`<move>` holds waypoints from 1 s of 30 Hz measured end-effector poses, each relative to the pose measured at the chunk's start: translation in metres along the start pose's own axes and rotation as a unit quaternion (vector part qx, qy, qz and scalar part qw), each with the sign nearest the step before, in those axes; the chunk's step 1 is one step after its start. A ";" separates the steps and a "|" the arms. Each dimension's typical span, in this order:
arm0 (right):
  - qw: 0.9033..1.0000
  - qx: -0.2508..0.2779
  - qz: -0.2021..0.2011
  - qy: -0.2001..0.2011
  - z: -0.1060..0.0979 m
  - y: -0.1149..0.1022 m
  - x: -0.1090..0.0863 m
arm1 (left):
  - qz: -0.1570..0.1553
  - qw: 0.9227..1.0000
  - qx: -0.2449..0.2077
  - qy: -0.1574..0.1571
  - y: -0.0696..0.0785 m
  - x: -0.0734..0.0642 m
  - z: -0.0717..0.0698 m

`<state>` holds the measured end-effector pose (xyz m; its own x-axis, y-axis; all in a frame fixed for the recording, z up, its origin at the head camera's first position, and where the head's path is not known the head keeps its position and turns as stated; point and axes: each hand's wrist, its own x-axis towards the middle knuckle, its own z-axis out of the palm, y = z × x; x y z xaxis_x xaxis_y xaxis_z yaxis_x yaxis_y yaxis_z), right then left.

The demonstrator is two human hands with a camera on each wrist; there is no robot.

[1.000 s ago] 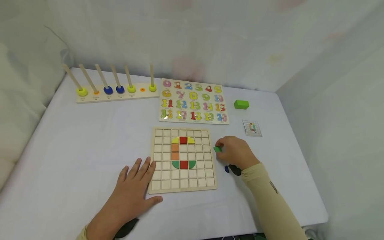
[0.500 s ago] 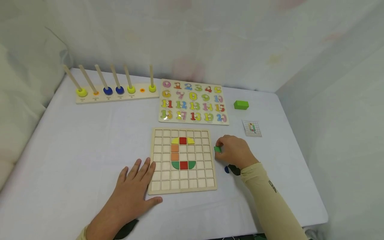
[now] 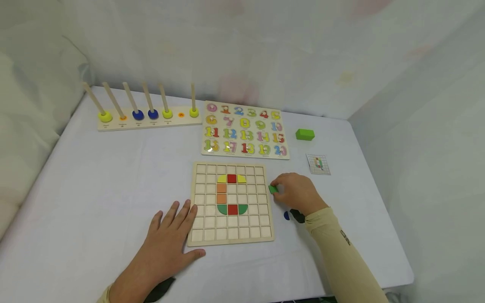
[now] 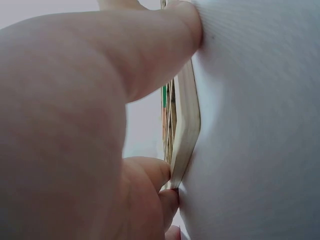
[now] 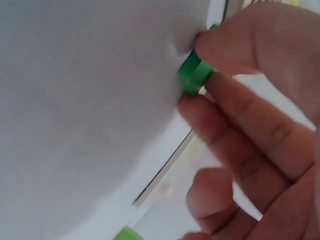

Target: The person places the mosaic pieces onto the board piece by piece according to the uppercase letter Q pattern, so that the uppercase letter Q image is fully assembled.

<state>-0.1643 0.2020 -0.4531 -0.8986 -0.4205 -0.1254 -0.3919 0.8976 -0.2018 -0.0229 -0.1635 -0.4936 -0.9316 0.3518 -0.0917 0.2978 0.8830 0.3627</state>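
Observation:
My right hand [image 3: 297,192] pinches a small green block [image 3: 273,189] between thumb and fingers, just off the right edge of a wooden grid board [image 3: 201,233]. In the right wrist view the green block [image 5: 195,72] shows a darker and a lighter face; whether it is one piece or two I cannot tell. Yellow, red, orange and green tiles form an outline in the grid, with its right side bare. My left hand [image 3: 166,242] lies with fingers spread, fingertips at the board's left edge. A small blue piece [image 3: 286,216] lies beneath my right wrist.
Behind the board lies a number puzzle [image 3: 204,126], with a peg abacus [image 3: 147,125] at the back left. A bright green block [image 3: 305,134] and a picture card [image 3: 318,164] lie at the right. White cloth walls [image 3: 288,54] enclose the table.
The green block has turned slightly in my right fingers and shifted a touch. My left hand stays in place at the board, and the tiles in the grid are unchanged.

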 end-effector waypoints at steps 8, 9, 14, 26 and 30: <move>1.000 -0.010 -0.021 0.003 -0.003 0.007 -0.002 | 0.005 1.000 -0.001 0.003 0.000 0.002 0.001; 1.000 -0.011 -0.025 0.007 -0.003 0.007 -0.002 | 0.006 1.000 -0.001 0.004 0.000 0.002 0.002; 0.997 -0.004 -0.083 0.001 -0.007 -0.003 0.007 | 0.004 1.000 0.001 0.003 -0.001 0.002 0.001; 0.983 -0.001 -0.184 0.004 0.000 -0.044 0.040 | -0.001 1.000 -0.001 0.000 -0.003 0.001 0.001; 0.987 0.011 -0.163 -0.008 0.006 -0.052 0.045 | -0.003 1.000 -0.003 -0.003 -0.003 0.001 0.001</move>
<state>-0.1828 0.1359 -0.4536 -0.7227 -0.6881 -0.0655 -0.6544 0.7116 -0.2556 -0.0245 -0.1653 -0.4959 -0.9319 0.3489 -0.0989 0.2917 0.8831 0.3674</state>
